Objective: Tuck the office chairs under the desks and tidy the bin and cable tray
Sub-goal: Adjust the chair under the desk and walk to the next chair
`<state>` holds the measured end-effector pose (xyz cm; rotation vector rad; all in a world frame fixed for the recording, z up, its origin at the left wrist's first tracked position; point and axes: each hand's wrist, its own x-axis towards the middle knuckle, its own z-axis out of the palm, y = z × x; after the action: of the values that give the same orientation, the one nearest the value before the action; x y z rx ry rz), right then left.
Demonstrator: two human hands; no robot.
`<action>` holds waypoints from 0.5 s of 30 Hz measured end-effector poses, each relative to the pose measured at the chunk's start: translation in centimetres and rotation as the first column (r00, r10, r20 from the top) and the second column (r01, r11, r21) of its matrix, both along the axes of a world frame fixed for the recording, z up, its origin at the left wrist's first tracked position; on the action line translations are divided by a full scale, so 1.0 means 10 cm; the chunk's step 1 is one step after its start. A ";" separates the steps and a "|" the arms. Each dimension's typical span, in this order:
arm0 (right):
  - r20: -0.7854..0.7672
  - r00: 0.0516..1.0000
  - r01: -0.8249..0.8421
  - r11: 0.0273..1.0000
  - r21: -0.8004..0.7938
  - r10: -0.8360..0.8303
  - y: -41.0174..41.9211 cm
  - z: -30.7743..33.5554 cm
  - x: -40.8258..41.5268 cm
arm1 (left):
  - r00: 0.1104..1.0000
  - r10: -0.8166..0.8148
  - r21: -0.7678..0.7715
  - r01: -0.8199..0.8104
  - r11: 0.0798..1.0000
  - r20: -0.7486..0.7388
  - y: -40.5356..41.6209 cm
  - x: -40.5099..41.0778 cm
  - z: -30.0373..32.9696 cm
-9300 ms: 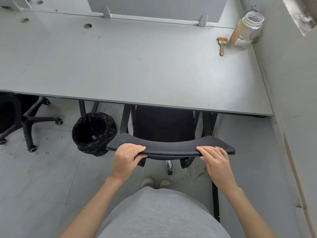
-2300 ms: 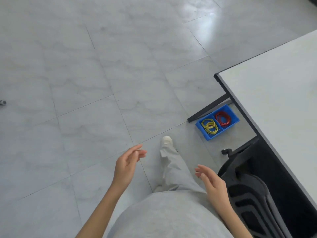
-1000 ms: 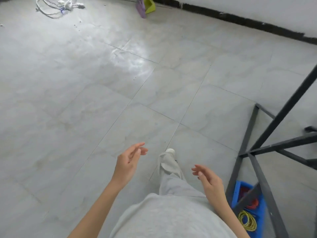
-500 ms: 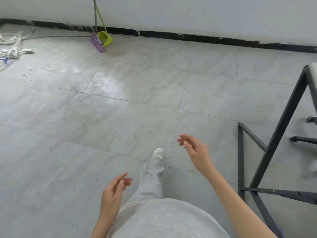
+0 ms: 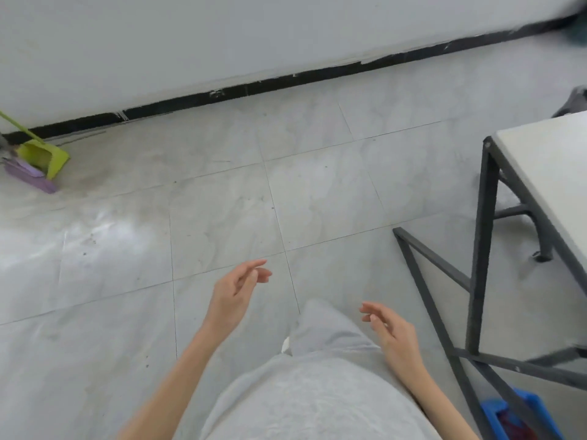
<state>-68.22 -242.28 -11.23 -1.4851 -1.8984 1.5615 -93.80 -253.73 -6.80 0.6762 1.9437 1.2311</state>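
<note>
Pale grey marbled floor tiles – white wall with black skirting. Lime-green dustpan, lilac broom head. Dark grey desk frame, off-white top – blue tray.

Blue cable tray on floor at lower right, under bench, partly hidden behind dark frame bars; red coil inside, blurred. Chair base leg under bench.

Both hands hang empty over the tiled floor, the left hand and right hand loosely curled. A desk stands at right, a blue tray (partly hidden) beneath its frame. A green dustpan sits by the wall.
</note>
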 end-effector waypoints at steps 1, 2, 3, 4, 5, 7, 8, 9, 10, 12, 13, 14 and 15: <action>-0.009 0.999 0.037 0.999 -0.007 -0.037 0.13 -0.02 -0.12 | 0.999 -0.037 0.003 0.037 0.999 -0.004 0.23 -0.18 -0.01; -0.018 0.997 0.069 0.998 -0.010 -0.070 0.26 -0.04 -0.27 | 0.998 -0.062 0.009 0.062 0.998 -0.009 0.45 -0.35 -0.02; -0.028 0.995 0.097 0.995 -0.010 -0.097 0.42 -0.07 -0.43 | 0.997 -0.076 0.013 0.076 0.997 -0.015 0.68 -0.50 -0.05; -0.038 0.992 0.117 0.993 -0.014 -0.118 0.62 -0.10 -0.60 | 0.997 -0.081 0.014 0.081 0.997 -0.017 0.90 -0.64 -0.09; -0.045 0.991 0.127 0.992 -0.019 -0.128 0.84 -0.14 -0.78 | 0.996 -0.082 0.011 0.082 0.997 -0.017 1.10 -0.77 -0.13; -0.056 0.991 0.120 0.993 -0.019 -0.121 1.34 -0.19 -1.18 | 0.998 -0.067 -0.003 0.067 0.998 -0.006 1.46 -1.01 -0.21; -0.066 0.992 0.106 0.994 -0.020 -0.107 1.62 -0.20 -1.38 | 0.999 -0.046 -0.015 0.046 0.999 0.008 1.61 -1.11 -0.25; -0.078 0.993 0.087 0.996 -0.009 -0.087 1.92 -0.19 -1.60 | 1.000 -0.016 -0.027 0.017 1.000 0.023 1.75 -1.21 -0.29; -0.094 0.993 0.067 0.998 0.014 -0.065 2.24 -0.14 -1.81 | 0.999 0.017 -0.033 -0.016 0.999 0.039 1.90 -1.31 -0.30; -0.139 0.990 0.036 0.998 0.050 -0.029 2.88 0.00 -2.25 | 0.995 0.075 -0.047 -0.071 0.996 0.071 2.22 -1.55 -0.27; -0.163 0.986 0.026 0.998 0.056 -0.017 3.17 0.08 -2.45 | 0.993 0.091 -0.057 -0.087 0.995 0.075 2.38 -1.68 -0.25; -0.184 0.983 0.023 0.998 0.060 -0.011 3.43 0.17 -2.62 | 0.993 0.096 -0.066 -0.091 0.994 0.069 2.54 -1.81 -0.23; -0.201 0.980 0.027 0.997 0.069 -0.012 3.68 0.24 -2.78 | 0.994 0.094 -0.072 -0.090 0.993 0.061 2.71 -1.93 -0.21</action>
<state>-96.00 -205.49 -8.79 -1.2619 -1.7998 1.5537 -113.07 -226.68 -8.89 0.5103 1.9728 1.2202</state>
